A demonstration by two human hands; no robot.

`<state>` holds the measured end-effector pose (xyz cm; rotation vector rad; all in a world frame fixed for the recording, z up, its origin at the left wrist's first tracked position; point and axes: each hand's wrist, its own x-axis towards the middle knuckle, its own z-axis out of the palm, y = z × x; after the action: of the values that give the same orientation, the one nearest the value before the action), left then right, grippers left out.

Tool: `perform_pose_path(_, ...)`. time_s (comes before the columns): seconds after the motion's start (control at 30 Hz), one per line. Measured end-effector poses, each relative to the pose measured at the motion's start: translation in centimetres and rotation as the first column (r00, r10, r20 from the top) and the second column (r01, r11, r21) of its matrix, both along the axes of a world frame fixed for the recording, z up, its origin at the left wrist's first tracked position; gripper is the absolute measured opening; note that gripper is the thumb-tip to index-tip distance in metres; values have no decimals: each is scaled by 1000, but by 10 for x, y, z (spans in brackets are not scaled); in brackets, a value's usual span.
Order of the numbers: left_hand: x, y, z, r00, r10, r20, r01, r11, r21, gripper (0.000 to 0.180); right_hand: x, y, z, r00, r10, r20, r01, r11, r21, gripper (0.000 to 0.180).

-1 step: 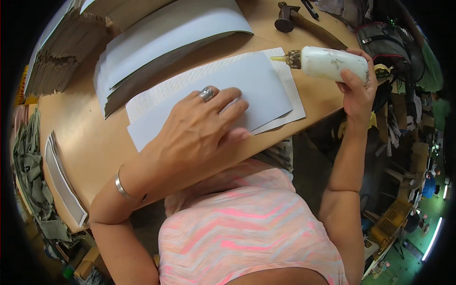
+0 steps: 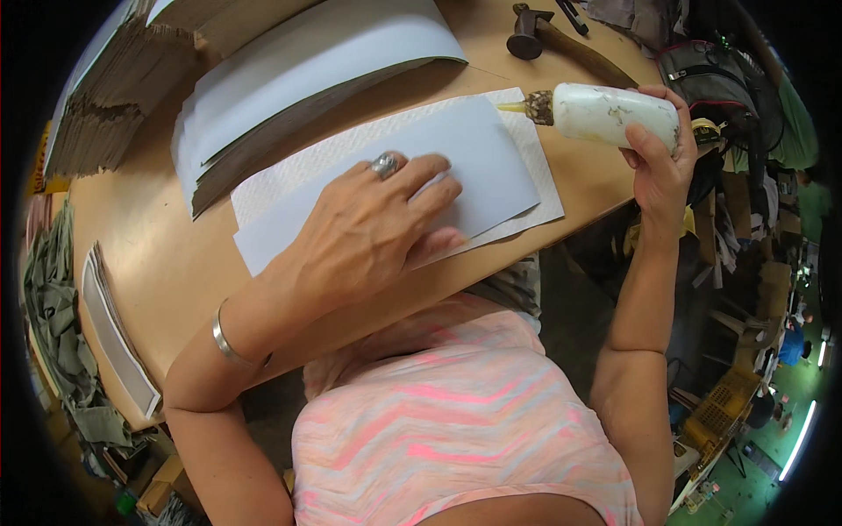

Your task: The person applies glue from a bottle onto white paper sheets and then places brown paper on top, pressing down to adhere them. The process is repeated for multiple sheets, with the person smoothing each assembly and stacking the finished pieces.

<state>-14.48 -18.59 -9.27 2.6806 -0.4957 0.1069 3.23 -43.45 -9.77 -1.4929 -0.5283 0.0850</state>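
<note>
A smooth white sheet lies slightly askew over a textured white sheet near the table's front edge. My left hand rests on the smooth sheet, fingers bent and spread, with nothing visible in its grasp; its palm side is hidden. A ring is on one finger and a bangle on the wrist. On the right, my right hand is closed around a stained white squeeze bottle. The bottle is held sideways, its thin yellowish nozzle pointing left above the right end of the sheets. Its collar looks dark and crusted.
Behind the sheets lies a stack of white-faced boards. A taller stack stands at the far left. Toward the back right is a hammer. A narrow stack of strips lies left; grey-green cloth hangs beyond it.
My left hand has shifted very slightly on the smooth sheet. The squeeze bottle in my right hand has moved a touch to the left.
</note>
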Motion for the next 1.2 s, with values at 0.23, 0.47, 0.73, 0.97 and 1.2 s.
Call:
perform_pose_path(0.23, 25, 4, -20, 998, 11, 66, -16, 997, 79, 42, 10, 11, 5, 977, 77, 200, -44, 986, -164, 46)
perform_pose_path(0.47, 25, 3, -21, 1000, 25, -1, -25, 999, 46, 44, 17, 12, 0, 971, 111, 210, -75, 982, -173, 47)
perform_pose_path(0.73, 25, 4, -21, 1000, 28, -10, -28, 999, 16, 43, 19, 1, -2, 959, 158, 237, -116, 976, -183, 47)
perform_pose_path(0.97, 25, 3, -19, 999, 29, -31, -27, 998, 54, 41, 21, 10, -1, 934, 212, 286, -159, 967, -198, 49)
perform_pose_path(1.2, 24, 3, -20, 1000, 23, 0, -23, 998, 62, 41, 29, -14, -4, 969, 133, 208, -121, 990, -69, 45)
